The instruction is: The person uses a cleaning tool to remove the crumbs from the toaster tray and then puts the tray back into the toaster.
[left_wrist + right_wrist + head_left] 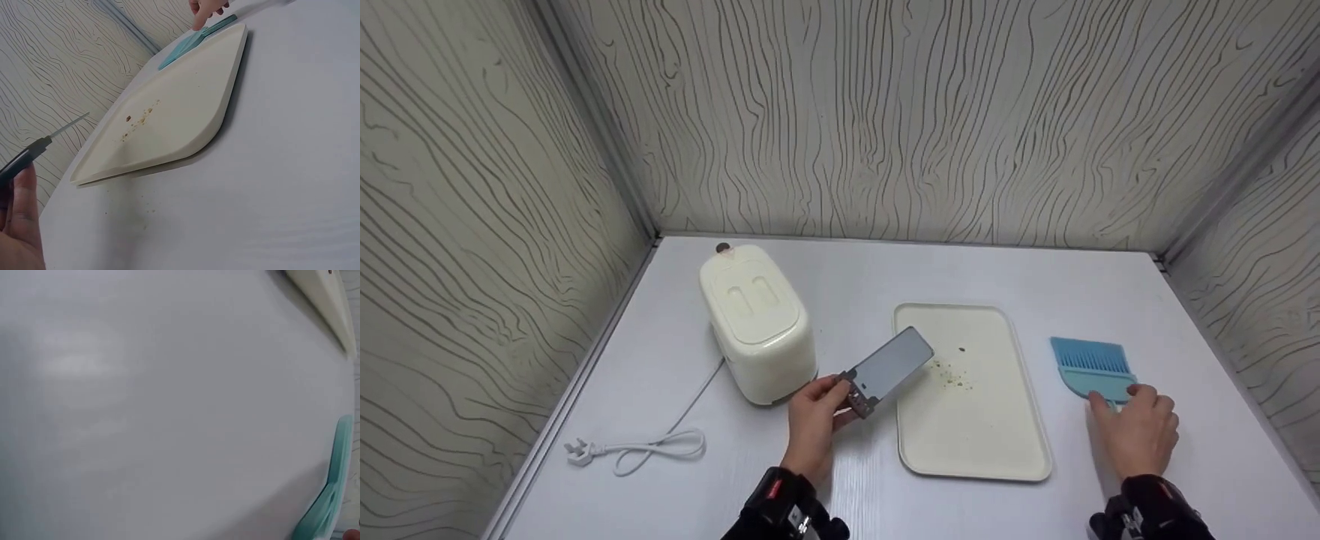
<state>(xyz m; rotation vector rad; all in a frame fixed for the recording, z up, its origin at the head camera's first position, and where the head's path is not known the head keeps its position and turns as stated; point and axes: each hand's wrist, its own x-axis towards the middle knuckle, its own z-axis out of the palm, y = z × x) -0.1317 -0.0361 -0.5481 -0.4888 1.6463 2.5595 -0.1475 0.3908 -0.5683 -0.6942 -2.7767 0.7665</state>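
My left hand (812,420) pinches the brown end of a flat grey metal crumb tray (891,365), thumb on top. The crumb tray slants up toward the near-left side of a cream serving tray (975,442), its far end over that tray's edge. In the left wrist view the crumb tray (68,125) shows edge-on. Crumbs (952,375) and one darker bit lie on the serving tray. At the right, my right hand (1140,433) is over the handle of a blue bristled brush (1095,367), thumb and forefinger spread apart on either side of its neck.
A cream toaster (754,322) with a lidded top stands left of the serving tray. Its white cord (660,446) lies looped on the table, ending in a plug (580,452). Loose crumbs (149,211) dot the table by the tray. Patterned walls enclose the back and sides.
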